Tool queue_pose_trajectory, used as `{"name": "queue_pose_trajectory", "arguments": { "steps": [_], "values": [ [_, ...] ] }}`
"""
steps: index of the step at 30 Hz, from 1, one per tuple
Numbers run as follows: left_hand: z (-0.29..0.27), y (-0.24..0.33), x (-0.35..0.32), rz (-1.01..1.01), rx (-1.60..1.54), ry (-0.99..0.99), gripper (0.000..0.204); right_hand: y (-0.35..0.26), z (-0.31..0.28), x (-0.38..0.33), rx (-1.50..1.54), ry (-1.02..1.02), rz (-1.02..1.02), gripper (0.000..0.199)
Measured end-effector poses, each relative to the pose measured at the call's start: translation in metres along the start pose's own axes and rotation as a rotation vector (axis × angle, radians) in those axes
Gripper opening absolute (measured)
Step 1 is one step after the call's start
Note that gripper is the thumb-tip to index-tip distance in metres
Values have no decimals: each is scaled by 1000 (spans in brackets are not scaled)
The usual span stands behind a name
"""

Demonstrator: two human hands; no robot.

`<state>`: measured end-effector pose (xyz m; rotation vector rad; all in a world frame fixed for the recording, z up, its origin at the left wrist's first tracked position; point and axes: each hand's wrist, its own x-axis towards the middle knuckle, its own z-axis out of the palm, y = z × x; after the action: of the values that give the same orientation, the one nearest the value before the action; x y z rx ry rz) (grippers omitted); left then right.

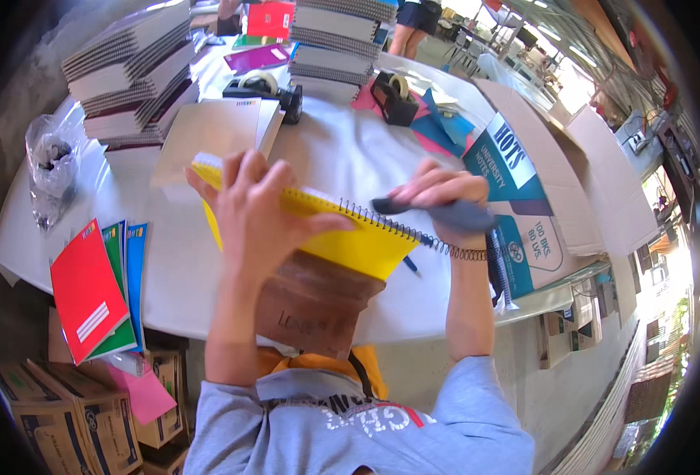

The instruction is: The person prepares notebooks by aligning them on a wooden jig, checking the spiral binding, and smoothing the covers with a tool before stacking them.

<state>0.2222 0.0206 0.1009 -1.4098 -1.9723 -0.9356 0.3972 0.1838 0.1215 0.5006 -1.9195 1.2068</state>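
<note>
Print on teal box (pixel 524 191), ltrs. on tee (pixel 358 435), h/writing on brown card (pixel 312 305)

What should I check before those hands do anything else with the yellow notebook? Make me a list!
1. Left hand gripping the yellow notebook: ok, it holds the upper edge.
2. Right hand holding the dark tool: ok, it is in the grip.
3. Wire coil along the whole edge: not ok, it shows only on the right part, with loose loops past the corner.
4. Tool touching the coil: cannot tell, the tool is blurred.
5. Red notebook fully on the table: not ok, its lower part juts past the table's edge.
</note>
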Motion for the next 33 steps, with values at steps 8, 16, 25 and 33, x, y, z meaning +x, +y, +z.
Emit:
{"name": "queue_pose_trajectory", "arguments": {
  "steps": [8,16,25,33],
  "values": [
    [2,-17,0,79,-150,106,54,10,19,19,-275,-208,225,29],
    [-20,-31,6,21,-138,23,52,23,38,25,-467,-75,486,10],
    [-15,-41,-4,8,-320,77,49,35,34,33,-291,2,392,27],
    [-6,-48,0,93,-347,117,51,33,39,43,-121,-296,52,6]
  ]
}}
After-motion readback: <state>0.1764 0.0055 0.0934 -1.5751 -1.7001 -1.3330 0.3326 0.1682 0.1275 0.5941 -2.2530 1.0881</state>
